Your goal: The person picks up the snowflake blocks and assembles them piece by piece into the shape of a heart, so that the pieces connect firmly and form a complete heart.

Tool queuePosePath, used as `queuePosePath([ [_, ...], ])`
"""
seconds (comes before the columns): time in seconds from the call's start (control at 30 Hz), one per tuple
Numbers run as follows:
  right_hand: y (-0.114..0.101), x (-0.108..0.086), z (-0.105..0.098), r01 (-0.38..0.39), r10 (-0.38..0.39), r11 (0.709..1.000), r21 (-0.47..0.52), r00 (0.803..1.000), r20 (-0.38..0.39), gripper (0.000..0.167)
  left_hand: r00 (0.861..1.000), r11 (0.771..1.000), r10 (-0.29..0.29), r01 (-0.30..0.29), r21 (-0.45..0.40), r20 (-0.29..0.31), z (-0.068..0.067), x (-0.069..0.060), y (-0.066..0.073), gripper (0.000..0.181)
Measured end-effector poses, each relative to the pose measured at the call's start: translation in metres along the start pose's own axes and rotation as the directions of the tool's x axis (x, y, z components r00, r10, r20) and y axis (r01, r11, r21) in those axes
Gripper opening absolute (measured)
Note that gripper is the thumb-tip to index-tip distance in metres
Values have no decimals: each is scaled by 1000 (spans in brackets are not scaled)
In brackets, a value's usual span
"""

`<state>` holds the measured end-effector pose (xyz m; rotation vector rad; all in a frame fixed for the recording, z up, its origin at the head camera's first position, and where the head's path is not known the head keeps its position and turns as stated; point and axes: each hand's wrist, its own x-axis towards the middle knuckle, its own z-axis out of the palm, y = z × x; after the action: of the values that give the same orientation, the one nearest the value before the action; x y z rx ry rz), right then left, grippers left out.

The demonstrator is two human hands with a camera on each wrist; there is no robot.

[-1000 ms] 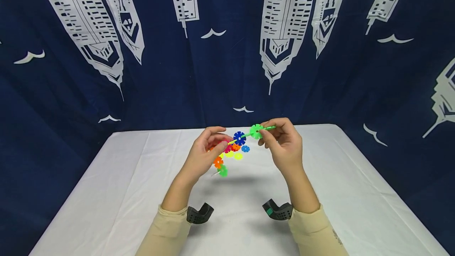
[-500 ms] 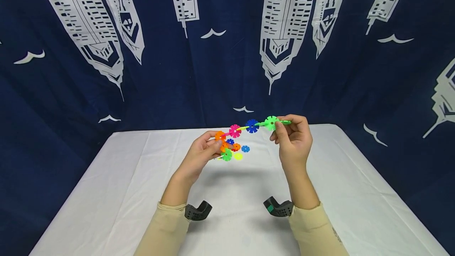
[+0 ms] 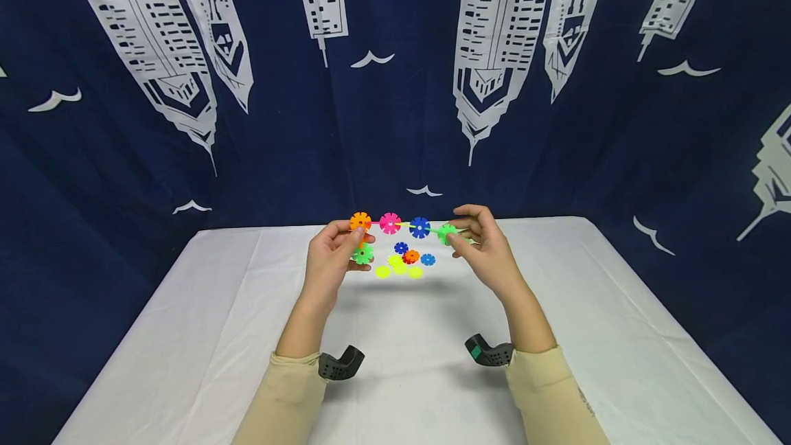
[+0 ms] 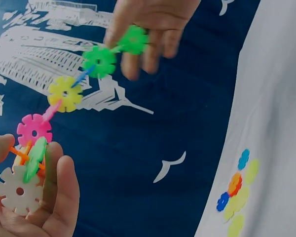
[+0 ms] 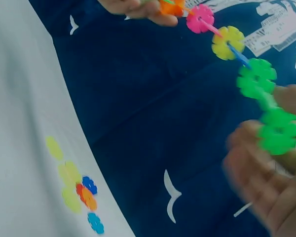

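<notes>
I hold a chain [image 3: 404, 224] of slotted plastic discs raised above the white table [image 3: 402, 390], stretched sideways between my two hands. Taking the loose discs as the clock's centre, the chain runs across 12 o'clock. My left hand [image 3: 326, 256], at 9 o'clock, is closed over one end, thumb on an orange disc [image 3: 355, 219]; a white disc [image 4: 9, 190] and a green disc [image 4: 35, 160] hang within my fingers. My right hand [image 3: 488, 246], at 3 o'clock, lightly pinches the other end by its green discs, the fingers only partly bent. Between them run a pink disc [image 3: 384, 224] and a blue disc [image 3: 415, 228], joined by a yellow one seen edge-on. In the loose group, a dark blue disc [image 3: 402, 248] sits at 12 o'clock, a light blue disc [image 3: 428, 259] at 3, and yellow discs [image 3: 415, 272] from 5 to 9, around an orange one overlapping a red one.
</notes>
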<state>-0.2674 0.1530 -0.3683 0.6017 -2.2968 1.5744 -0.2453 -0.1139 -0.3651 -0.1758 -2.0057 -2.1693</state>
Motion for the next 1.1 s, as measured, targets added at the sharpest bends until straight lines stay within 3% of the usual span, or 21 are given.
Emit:
queuePosePath([
  [0.1, 5, 0, -1, -39, 59, 986, -161, 991, 120, 56, 1000, 997, 13, -12, 73, -16, 0, 0, 2, 21],
  [0.17, 5, 0, 1, -29, 65, 979, -204, 983, 169, 61, 999, 990, 38, -37, 140, -3, 0, 0, 2, 20],
  [0.27, 2, -2, 7, 9, 33, 981, -196, 977, 210, 62, 994, 961, 90, -103, 259, 60, 3, -3, 1, 20],
  [0.37, -4, -4, 17, 56, -17, 986, -155, 971, 240, 61, 979, 920, 124, -174, 350, 162, 7, -6, -1, 22],
  [0.43, -9, -5, 25, 88, -56, 989, -120, 966, 252, 59, 964, 898, 129, -213, 384, 233, 9, -9, -2, 22],
  [0.57, -15, -8, 38, 157, -136, 985, -76, 963, 233, 52, 933, 882, 139, -269, 386, 331, 13, -11, -4, 22],
  [0.67, -19, -9, 43, 196, -178, 977, -82, 965, 193, 47, 924, 888, 158, -287, 359, 348, 14, -12, -2, 24],
  [0.87, -23, -10, 42, 230, -223, 971, -66, 969, 109, 37, 927, 926, 151, -254, 278, 342, 14, -11, 3, 36],
  [1.1, -25, -10, 39, 189, -189, 982, -11, 982, 24, 34, 924, 942, 213, -280, 183, 317, 7, -8, 7, 34],
])
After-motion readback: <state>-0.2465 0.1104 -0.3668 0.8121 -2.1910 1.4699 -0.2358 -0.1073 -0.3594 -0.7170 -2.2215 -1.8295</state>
